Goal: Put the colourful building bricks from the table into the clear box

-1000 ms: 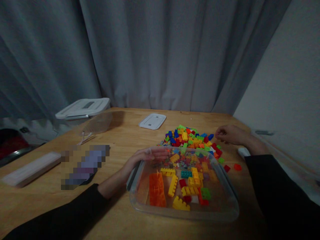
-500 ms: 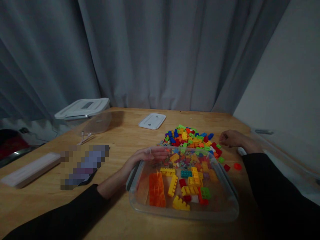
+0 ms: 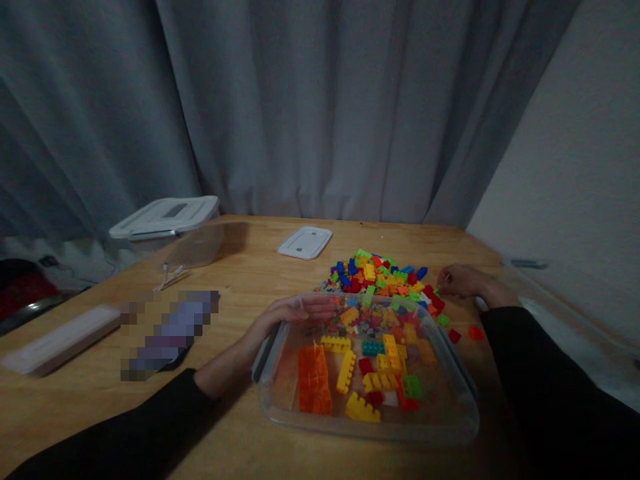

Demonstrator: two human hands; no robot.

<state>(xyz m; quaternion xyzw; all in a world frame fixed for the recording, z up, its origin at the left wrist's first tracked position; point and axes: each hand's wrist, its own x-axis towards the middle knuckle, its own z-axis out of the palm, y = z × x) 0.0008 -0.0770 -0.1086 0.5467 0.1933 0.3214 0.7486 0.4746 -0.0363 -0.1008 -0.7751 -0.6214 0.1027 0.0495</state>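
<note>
A clear plastic box (image 3: 367,432) stands open-topped in front of me, with orange, yellow, red, teal and green toy bricks inside. My left hand (image 3: 295,312) is at its far left corner; the thumb lies by the rim and the fingers stretch along the far wall, seen through the plastic. Beyond the box is a heap of mixed toy bricks (image 3: 385,273). At the heap's right edge is my right hand (image 3: 457,279), its fingers curled together. Whatever those fingers may hold is hidden. A red brick (image 3: 454,335) and a bright red-orange piece (image 3: 475,333) lie nearer me.
A white lid (image 3: 305,243) lies flat behind the heap. On the left are a lidded clear container (image 3: 195,243), a white cable (image 3: 173,275), a long pale case (image 3: 65,338) and a blurred-out flat object (image 3: 173,333). Another clear container (image 3: 575,300) stands at the right.
My right hand has shifted very slightly left, toward the brick heap. The left hand and the box stay almost exactly where they were.
</note>
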